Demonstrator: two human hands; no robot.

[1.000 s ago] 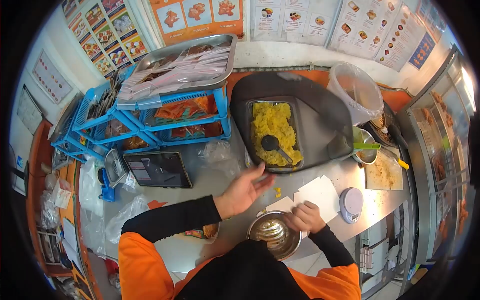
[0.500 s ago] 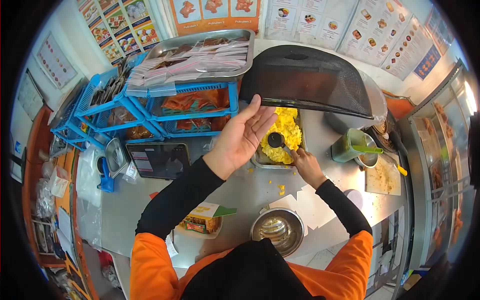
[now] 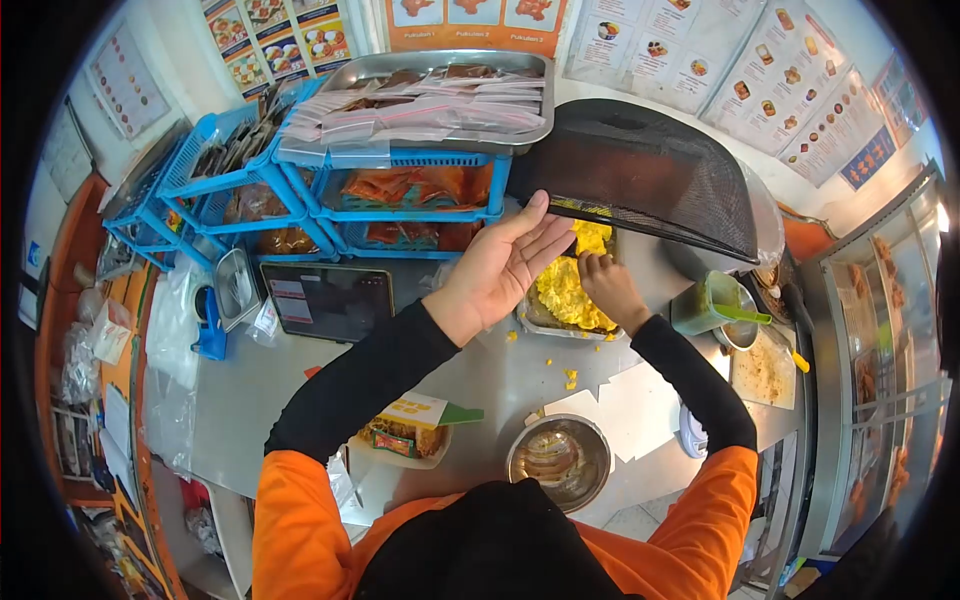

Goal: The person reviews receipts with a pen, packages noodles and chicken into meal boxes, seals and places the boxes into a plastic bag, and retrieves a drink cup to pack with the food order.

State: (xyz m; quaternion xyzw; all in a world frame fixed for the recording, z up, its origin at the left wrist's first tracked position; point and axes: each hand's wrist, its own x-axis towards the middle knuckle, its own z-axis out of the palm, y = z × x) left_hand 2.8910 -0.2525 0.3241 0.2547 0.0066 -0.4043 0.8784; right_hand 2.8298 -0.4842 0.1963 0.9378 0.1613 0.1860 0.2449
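Observation:
My left hand (image 3: 500,265) has its palm turned up and grips the rim of a black mesh food cover (image 3: 650,175), holding it tilted up. Beneath the cover is a metal tray (image 3: 545,328) of yellow scrambled egg (image 3: 572,297). Over the egg, my right hand (image 3: 612,290) is closed around the handle of a black scoop, whose bowl is mostly hidden behind the fingers at the back of the tray. Crumbs of egg (image 3: 571,379) lie on the steel counter in front of the tray.
Blue basket racks (image 3: 400,160) at left carry a steel tray of packets (image 3: 430,105). A tablet (image 3: 328,302) leans below. A metal bowl (image 3: 558,462) and a box of fried food (image 3: 405,435) sit near me. A green jug (image 3: 710,303) and a glass display case (image 3: 880,370) are at right.
My right hand has moved the scoop back, toward the far end of the tray, and its bowl is now mostly out of sight. My left hand still holds the cover up.

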